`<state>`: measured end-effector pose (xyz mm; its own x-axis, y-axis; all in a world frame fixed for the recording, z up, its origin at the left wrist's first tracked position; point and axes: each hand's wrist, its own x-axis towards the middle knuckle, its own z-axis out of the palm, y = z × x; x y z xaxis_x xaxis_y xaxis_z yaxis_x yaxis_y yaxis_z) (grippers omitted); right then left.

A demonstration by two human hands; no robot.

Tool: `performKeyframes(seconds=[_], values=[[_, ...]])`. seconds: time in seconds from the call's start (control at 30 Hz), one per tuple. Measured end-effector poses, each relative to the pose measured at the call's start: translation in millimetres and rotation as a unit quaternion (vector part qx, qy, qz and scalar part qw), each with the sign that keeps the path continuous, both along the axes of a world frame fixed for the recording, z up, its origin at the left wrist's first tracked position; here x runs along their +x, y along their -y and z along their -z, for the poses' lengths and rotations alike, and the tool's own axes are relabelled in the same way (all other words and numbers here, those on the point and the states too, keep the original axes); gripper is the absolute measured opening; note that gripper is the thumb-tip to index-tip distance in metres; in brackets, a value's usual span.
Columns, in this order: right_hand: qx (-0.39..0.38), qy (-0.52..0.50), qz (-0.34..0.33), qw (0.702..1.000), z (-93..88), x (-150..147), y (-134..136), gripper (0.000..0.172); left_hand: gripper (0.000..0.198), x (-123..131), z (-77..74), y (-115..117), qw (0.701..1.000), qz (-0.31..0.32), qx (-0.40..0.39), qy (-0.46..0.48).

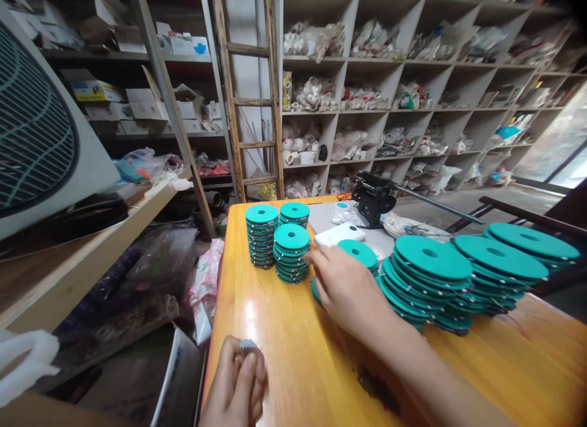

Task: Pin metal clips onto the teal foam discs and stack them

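Note:
My left hand (238, 381) is closed low over the table's front, its fingers pinched on a small spiky grey-blue piece (248, 343) that pokes out above them. My right hand (346, 286) reaches forward with bent, parted fingers. Its fingertips are beside a short stack of teal foam winding discs (291, 237); whether they touch is unclear. Part of another teal disc (315, 290) shows under this hand, and a teal stack (358, 253) stands just behind it. The thumb and palm are hidden.
Two more small teal stacks (262, 214) stand at the table's back left. Larger teal stacks (433, 256) crowd the right. Behind are a white box (339, 233) and a black clamp-like device (373, 200) with a long rod. The orange table (257, 317) ends at left.

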<state>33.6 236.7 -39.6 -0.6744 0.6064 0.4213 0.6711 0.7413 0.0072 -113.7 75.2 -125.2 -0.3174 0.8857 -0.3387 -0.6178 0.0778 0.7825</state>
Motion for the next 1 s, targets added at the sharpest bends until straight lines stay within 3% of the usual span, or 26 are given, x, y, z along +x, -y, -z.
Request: performKeyframes(seconds=[0.07, 0.23, 0.37, 0.47, 0.63, 0.8, 1.0], values=[[0.015, -0.022, -0.017, 0.999, -12.7, -16.9, -8.9, 0.035, 0.037, 0.8, 1.2, -2.0, 1.0, 0.01, 0.011, -0.006], [0.011, -0.038, -0.028, 0.999, -23.7, -43.7, -28.8, 0.022, 0.046, 2.2, 5.2, -2.8, 0.999, -0.028, 0.022, 0.024], [0.001, -0.068, -0.045, 0.997, -21.7, -32.6, -3.5, 0.029, 0.047, 3.5, 0.1, -0.5, 0.997, -0.069, 0.034, 0.029], [-0.041, -0.1, -0.09, 0.99, -8.3, -16.6, 40.2, 0.032, 0.037, 3.0, -6.5, 2.8, 0.996, -0.067, 0.056, -0.035], [-0.132, -0.162, -0.14, 0.968, 26.9, 0.6, 90.3, 0.029, 0.041, -2.0, -10.0, 5.5, 0.963, -0.056, 0.02, -0.262], [-0.112, -0.161, -0.14, 0.971, 51.1, 0.2, 99.8, 0.031, 0.027, -2.4, -10.0, 4.6, 0.943, -0.029, 0.01, -0.331], [-0.2, -0.227, -0.127, 0.945, 61.6, 2.3, 100.7, 0.04, 0.022, 0.7, -17.0, 1.9, 0.952, -0.05, 0.031, -0.301]])
